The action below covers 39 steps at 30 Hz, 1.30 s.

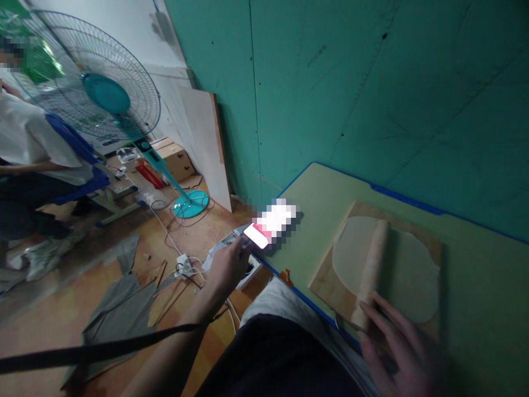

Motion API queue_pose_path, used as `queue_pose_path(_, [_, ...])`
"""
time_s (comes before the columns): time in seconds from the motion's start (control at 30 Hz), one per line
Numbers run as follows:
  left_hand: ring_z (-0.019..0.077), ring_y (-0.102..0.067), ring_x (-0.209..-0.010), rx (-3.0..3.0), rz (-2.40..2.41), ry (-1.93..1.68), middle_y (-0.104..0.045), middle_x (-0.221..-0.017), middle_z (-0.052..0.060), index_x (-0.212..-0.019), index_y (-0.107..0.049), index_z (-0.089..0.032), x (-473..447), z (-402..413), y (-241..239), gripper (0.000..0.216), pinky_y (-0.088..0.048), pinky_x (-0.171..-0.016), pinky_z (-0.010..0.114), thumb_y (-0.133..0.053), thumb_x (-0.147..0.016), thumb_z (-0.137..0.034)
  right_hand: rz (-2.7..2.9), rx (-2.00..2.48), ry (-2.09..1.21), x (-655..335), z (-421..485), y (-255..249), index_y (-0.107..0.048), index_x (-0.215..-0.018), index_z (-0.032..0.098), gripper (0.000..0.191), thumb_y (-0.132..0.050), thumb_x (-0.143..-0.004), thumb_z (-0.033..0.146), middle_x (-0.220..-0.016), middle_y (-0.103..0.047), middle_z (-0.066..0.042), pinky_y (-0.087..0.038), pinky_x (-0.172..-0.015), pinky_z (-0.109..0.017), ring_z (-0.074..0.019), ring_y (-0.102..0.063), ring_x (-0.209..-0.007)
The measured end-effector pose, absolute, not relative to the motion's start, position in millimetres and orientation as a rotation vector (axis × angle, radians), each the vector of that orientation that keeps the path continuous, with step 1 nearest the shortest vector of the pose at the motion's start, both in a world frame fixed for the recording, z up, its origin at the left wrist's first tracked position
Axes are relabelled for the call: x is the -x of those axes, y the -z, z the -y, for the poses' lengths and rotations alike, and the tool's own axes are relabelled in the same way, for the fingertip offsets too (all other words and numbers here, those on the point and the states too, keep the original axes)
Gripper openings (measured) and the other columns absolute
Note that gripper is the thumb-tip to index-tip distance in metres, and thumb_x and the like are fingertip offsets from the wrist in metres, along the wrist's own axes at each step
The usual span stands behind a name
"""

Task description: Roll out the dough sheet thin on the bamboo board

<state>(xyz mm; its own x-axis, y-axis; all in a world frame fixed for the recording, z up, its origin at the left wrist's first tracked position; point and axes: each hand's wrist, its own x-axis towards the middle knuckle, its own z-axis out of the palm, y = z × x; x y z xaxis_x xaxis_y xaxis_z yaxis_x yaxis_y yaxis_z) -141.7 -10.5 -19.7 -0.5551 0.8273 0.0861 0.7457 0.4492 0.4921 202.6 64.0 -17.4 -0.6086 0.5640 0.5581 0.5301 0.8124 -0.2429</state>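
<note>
My left hand point(230, 263) is closed at the near end of a lit smartphone point(257, 236), by the table's left edge. Part of the phone's screen is blurred out. On the table's right side lies a wooden board point(324, 280) with a wide, thin sheet of rolled-out dough point(417, 278) on it. A pale wooden rolling pin point(374, 259) rests across the dough, splitting it in view. The thumb and fingers of my right hand point(399, 344) are at the pin's near end, gripping it lightly; the palm is dim and partly blurred.
The green-topped table point(330, 190) has a blue rim and stands against a green wall point(306, 82). At left are a standing fan point(107, 94), a seated person point(37, 149), a power strip point(184, 266) with cables and a grey cloth point(115, 309) on the floor. A dark strap crosses my left forearm.
</note>
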Motion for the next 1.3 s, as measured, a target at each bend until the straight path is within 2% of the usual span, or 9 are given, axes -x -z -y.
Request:
queue_pose_path(0.2, [0.0177, -0.061, -0.055, -1.405, -2.523, -0.772, -0.064, -0.062, 0.001, -0.105, -0.067, -0.020, 145.0, 11.7, 21.1, 0.027, -0.034, -0.053, 0.024, -0.047, -0.096, -0.035, 2.336, 0.899, -0.133, -198.2, -57.2, 14.0, -0.061, -0.128, 0.022, 0.031, -0.051, -0.100, 0.033, -0.129, -0.064, -0.012, -0.059, -0.084, -0.037, -0.0264, -0.067, -0.113])
queue_pose_path(0.6, [0.0187, -0.064, -0.058, -1.451, -2.487, -0.831, -0.069, -0.067, 0.004, -0.106, -0.070, -0.021, 149.5, 13.1, 18.3, 0.033, -0.036, -0.053, 0.024, -0.045, -0.093, -0.038, 2.295, 1.020, -0.171, -189.6, -48.3, 4.3, -0.061, -0.128, 0.023, 0.031, -0.051, -0.099, 0.030, -0.131, -0.066, -0.011, -0.063, -0.081, -0.036, -0.0254, -0.069, -0.113])
queue_pose_path(0.8, [0.0192, -0.059, -0.050, -1.440, -2.511, -0.755, -0.061, -0.058, 0.001, -0.102, -0.066, -0.021, 151.0, 13.1, 10.6, 0.027, -0.032, -0.051, 0.025, -0.047, -0.091, -0.037, 2.275, 1.026, -0.231, -188.7, -46.5, 7.1, -0.059, -0.131, 0.023, 0.034, -0.051, -0.099, 0.027, -0.134, -0.064, -0.012, -0.063, -0.087, -0.038, -0.0260, -0.067, -0.118])
queue_pose_path(0.97, [0.0221, -0.064, -0.058, -1.434, -2.508, -0.702, -0.063, -0.065, 0.003, -0.089, -0.055, -0.023, 152.1, 9.5, 10.8, 0.015, -0.035, -0.051, 0.027, -0.044, -0.091, -0.034, 2.254, 1.028, -0.281, -187.2, -46.1, 4.7, -0.061, -0.129, 0.024, 0.033, -0.053, -0.097, 0.027, -0.134, -0.065, -0.012, -0.063, -0.089, -0.038, -0.0263, -0.067, -0.118])
queue_pose_path(1.1, [0.0208, -0.060, -0.052, -1.445, -2.460, -0.747, -0.058, -0.059, -0.002, -0.086, -0.047, -0.025, 154.8, 11.7, 16.6, 0.017, -0.038, -0.049, 0.027, -0.046, -0.089, -0.042, 2.248, 1.037, -0.296, -186.3, -45.0, 0.4, -0.061, -0.129, 0.024, 0.033, -0.054, -0.097, 0.025, -0.132, -0.065, -0.012, -0.062, -0.090, -0.038, -0.0263, -0.067, -0.118])
queue_pose_path(1.2, [0.0201, -0.058, -0.048, -1.394, -2.445, -0.840, -0.055, -0.055, -0.005, -0.092, -0.049, -0.025, 154.5, 15.9, 20.6, 0.024, -0.039, -0.047, 0.027, -0.047, -0.087, -0.049, 2.251, 1.050, -0.312, -185.1, -43.8, -3.5, -0.060, -0.129, 0.023, 0.033, -0.054, -0.097, 0.023, -0.133, -0.065, -0.012, -0.062, -0.092, -0.038, -0.0257, -0.067, -0.119])
queue_pose_path(1.3, [0.0221, -0.061, -0.051, -1.279, -2.460, -0.936, -0.058, -0.057, -0.003, -0.094, -0.052, -0.024, 149.3, 18.5, 22.7, 0.031, -0.041, -0.046, 0.029, -0.049, -0.084, -0.054, 2.259, 1.060, -0.320, -184.2, -42.7, -6.3, -0.060, -0.129, 0.022, 0.034, -0.054, -0.096, 0.021, -0.134, -0.065, -0.012, -0.062, -0.093, -0.039, -0.0259, -0.066, -0.121])
